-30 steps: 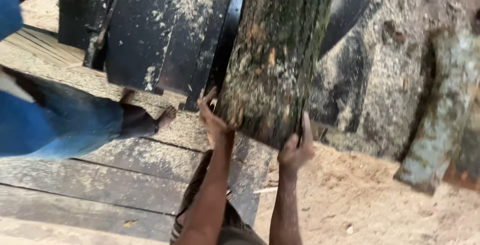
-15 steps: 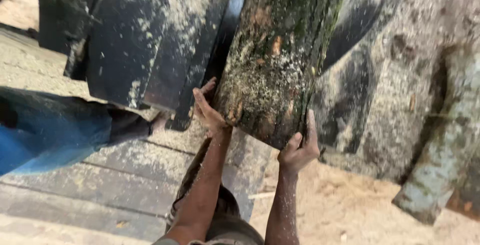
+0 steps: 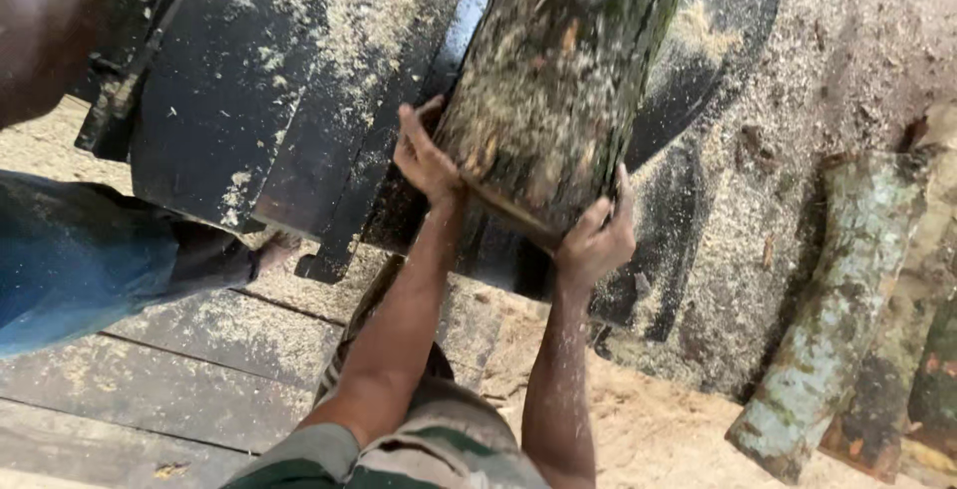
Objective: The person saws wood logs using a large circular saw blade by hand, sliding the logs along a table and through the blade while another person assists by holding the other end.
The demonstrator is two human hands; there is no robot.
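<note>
A thick log (image 3: 558,80) with rough, greenish bark and sawdust on it lies tilted on a dark, sawdust-covered machine bed (image 3: 249,100). Both my hands grip its near end. My left hand (image 3: 424,155) presses against the left side of the cut end, fingers spread upward. My right hand (image 3: 598,235) cups the lower right edge from below. My forearms reach up from the bottom of the view.
Another person's leg in blue trousers (image 3: 70,260) stands at the left on dusty wooden planks (image 3: 199,369). Pale, mottled logs (image 3: 837,320) lie at the right on a sawdust floor (image 3: 658,429). Dark metal plates slope behind the log.
My hands and the log's end have shifted up and right in view. The other person's leg has slid further left.
</note>
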